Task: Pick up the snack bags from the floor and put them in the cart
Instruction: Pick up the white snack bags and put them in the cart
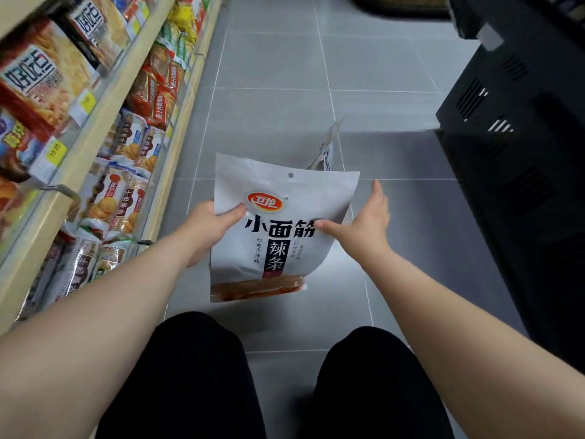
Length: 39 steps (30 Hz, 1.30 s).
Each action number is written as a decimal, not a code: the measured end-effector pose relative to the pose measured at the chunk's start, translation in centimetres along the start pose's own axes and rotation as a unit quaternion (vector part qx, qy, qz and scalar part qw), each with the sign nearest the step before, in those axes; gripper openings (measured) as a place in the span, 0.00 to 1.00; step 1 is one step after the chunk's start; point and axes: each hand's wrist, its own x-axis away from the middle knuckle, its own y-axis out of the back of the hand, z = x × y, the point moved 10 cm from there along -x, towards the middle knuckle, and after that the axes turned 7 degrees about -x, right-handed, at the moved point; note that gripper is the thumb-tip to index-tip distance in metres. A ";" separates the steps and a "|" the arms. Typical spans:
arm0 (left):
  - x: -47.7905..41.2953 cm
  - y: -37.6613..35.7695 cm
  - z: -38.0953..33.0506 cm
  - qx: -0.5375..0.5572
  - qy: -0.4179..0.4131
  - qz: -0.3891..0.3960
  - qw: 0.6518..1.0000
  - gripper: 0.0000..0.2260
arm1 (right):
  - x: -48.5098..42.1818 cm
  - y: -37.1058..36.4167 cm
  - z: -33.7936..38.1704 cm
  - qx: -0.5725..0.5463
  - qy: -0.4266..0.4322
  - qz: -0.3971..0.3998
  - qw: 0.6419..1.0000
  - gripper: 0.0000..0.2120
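Two knees in black trousers (196,375) are at the bottom, low over the grey tiled floor (272,74). Just past them, both bare arms reach out to a big white plastic snack bag with black letters and a red logo (278,248). It is held up off the floor, facing the person. The left hand (209,223) grips the bag's left edge, thumb on the front. The right hand (367,217) is relaxed, its fingers straight by the right edge and its thumb touching the front. Behind the bag's top, a blurry white thing (326,150) sticks up, maybe another bag. Wooden shelves full of snack packs (95,122) run along the left. A black plastic cart with slits (506,153) stands on the right.
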 end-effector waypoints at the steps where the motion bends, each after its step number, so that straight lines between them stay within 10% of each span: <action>1: 0.1 0.2 0.2 0.010 0.006 0.001 1.000 0.16 | 0.0 -0.9 -1.4 -0.057 -0.054 0.041 0.996 0.60; 7: 0.3 0.9 1.2 0.060 0.028 0.019 0.998 0.18 | 0.7 -6.5 -2.6 -0.267 -0.118 0.280 0.915 0.32; 14: 0.7 0.7 2.2 0.180 0.055 -0.027 0.982 0.09 | 0.2 -6.0 -2.5 -0.334 -0.155 0.163 0.915 0.07; 39: 26.4 6.9 -29.1 0.104 0.084 0.032 0.990 0.07 | 17.2 23.3 22.6 -0.330 -0.247 0.055 0.910 0.15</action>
